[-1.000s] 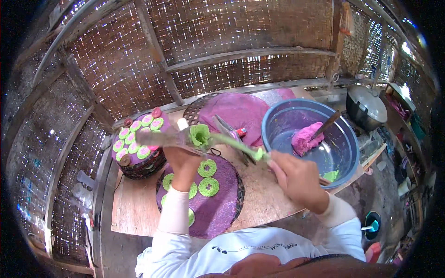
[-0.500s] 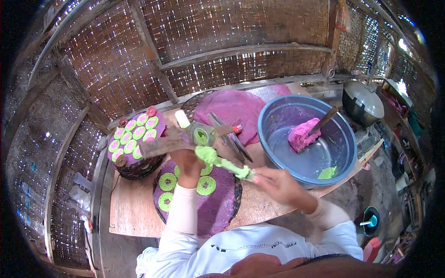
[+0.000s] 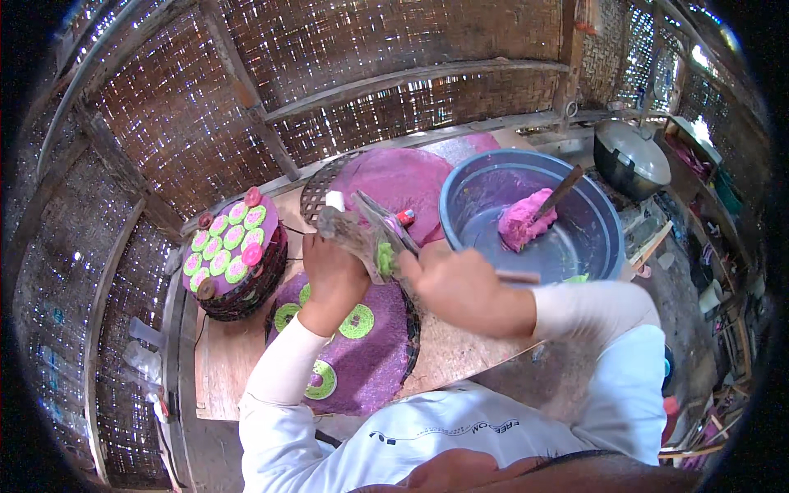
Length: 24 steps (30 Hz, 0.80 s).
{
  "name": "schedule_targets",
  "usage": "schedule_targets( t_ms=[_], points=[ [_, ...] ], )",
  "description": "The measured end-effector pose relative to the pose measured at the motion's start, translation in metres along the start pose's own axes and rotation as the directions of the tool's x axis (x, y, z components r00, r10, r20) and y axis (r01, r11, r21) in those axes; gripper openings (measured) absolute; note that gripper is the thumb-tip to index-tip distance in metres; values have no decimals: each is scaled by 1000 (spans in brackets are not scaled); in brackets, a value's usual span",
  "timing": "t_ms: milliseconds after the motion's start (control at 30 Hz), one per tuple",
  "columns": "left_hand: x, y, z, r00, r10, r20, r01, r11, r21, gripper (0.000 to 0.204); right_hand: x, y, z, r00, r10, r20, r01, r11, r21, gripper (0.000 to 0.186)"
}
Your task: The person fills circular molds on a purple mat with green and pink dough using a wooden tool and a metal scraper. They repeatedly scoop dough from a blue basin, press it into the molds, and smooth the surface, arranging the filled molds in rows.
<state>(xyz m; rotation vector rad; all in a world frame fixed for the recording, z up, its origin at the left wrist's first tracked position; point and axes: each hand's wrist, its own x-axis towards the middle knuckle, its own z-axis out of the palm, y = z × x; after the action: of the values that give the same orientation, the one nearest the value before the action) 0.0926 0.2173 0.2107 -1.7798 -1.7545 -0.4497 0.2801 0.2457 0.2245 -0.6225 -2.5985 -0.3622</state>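
My left hand [image 3: 335, 275] is closed around a wooden hand press [image 3: 349, 230], held above the near tray. A lump of green dough [image 3: 384, 258] shows at the press's chamber. My right hand [image 3: 460, 287] is beside it, closed on a stick [image 3: 518, 278] whose brown end sticks out to the right; its other end is hidden by the hand. Beneath my hands lies a round tray with a purple mesh sheet [image 3: 366, 378]. On it are several green dough rings [image 3: 357, 321], some partly covered by my left arm.
A blue basin [image 3: 450, 197] at right holds pink dough [image 3: 526, 218] with a wooden paddle [image 3: 559, 193]. Stacked trays at left carry several pink-and-green rounds [image 3: 219, 262]. Behind the press lie metal tongs [image 3: 386, 222], a white cylinder [image 3: 334, 200] and purple mesh [image 3: 394, 177]. A lidded pot [image 3: 633, 156] stands far right.
My right hand has moved left and up to the press. The green dough on its stick was in plain sight before; now green dough shows at the press. The view has shifted slightly.
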Motion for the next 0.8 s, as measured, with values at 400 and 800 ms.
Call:
schedule_targets(
  t_ms=[400,800],
  points=[
    [-8,-5,46,733,-648,-209,113,419,-901,35,-48,13,22,873,423,-242,-281,843,459,20],
    [0,4,66,713,-551,-435,231,769,-596,37,-95,45,-5,929,369,33,-312,728,610,21]
  ],
)
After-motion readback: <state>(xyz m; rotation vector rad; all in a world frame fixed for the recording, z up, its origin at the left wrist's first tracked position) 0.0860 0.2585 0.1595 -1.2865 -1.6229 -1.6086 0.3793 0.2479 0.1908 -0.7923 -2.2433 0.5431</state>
